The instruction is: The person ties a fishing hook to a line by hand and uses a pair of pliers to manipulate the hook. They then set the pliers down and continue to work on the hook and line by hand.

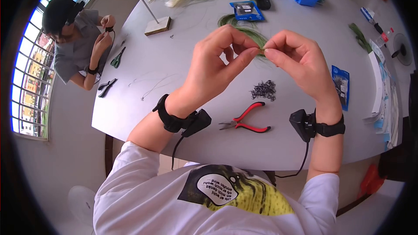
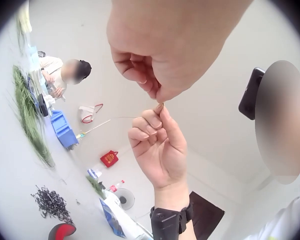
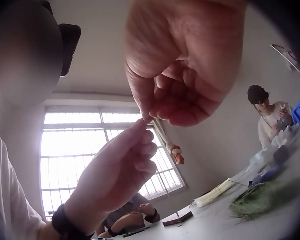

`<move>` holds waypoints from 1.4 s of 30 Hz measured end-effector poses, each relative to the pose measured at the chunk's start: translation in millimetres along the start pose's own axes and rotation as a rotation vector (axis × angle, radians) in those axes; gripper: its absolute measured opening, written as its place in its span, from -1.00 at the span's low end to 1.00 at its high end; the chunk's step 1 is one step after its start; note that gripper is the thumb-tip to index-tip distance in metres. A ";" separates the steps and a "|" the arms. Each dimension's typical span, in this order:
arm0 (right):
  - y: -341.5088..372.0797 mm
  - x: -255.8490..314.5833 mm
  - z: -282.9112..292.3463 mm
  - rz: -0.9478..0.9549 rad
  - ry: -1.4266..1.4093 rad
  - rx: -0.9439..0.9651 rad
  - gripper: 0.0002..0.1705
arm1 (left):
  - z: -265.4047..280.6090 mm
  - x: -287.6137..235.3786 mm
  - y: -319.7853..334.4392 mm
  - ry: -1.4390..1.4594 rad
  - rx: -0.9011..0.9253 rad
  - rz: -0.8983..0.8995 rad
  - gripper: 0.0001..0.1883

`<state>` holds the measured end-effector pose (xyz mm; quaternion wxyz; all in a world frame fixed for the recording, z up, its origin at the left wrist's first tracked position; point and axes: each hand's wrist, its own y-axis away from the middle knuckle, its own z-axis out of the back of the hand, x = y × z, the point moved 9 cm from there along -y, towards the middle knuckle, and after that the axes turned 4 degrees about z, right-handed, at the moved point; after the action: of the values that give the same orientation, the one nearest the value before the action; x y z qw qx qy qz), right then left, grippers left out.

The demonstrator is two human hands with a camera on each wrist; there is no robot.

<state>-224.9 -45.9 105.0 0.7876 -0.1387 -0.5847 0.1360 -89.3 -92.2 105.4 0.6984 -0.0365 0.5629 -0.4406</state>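
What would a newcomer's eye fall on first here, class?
Probably the left hand and right hand, meeting above centre in the head view, pinching a small piece too tiny to identify. Next, the red pliers on the table, just below centre, and the dark heap just beyond them.

Wears wht tee point(image 1: 183, 213) w/ blk/ylw print point(image 1: 261, 193), blk wrist cams point(image 1: 197, 123) + cords point(image 1: 304, 161).

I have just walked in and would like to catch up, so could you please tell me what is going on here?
A person in a white T-shirt is at a grey table, the left hand and right hand raised together, pinching something too small to identify. Nearer the person, red-handled pliers and a pile of small dark pieces lie untouched; green strands lie beyond the hands. Another person in grey is to the left.
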 end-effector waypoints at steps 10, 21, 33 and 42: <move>-0.4 0.2 -4.0 0.013 0.007 -0.009 -0.85 | 8.2 -11.0 1.7 -0.135 -0.098 -0.166 -0.87; 0.0 6.8 -4.2 0.155 0.059 -0.040 -0.88 | 2.1 -1.2 4.1 -0.022 -0.029 -0.026 -0.92; 6.3 8.2 12.4 -0.020 0.367 0.036 -0.86 | 27.6 -0.3 0.6 -0.153 -0.036 0.043 -0.94; 2.7 -6.3 16.6 -0.116 0.148 0.016 -0.84 | 100.1 60.9 40.5 -0.274 0.034 0.457 -0.85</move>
<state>-242.8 -44.8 103.0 0.8364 -0.1082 -0.5307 0.0842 14.5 -152.1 73.8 0.8498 0.0441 0.4493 -0.2721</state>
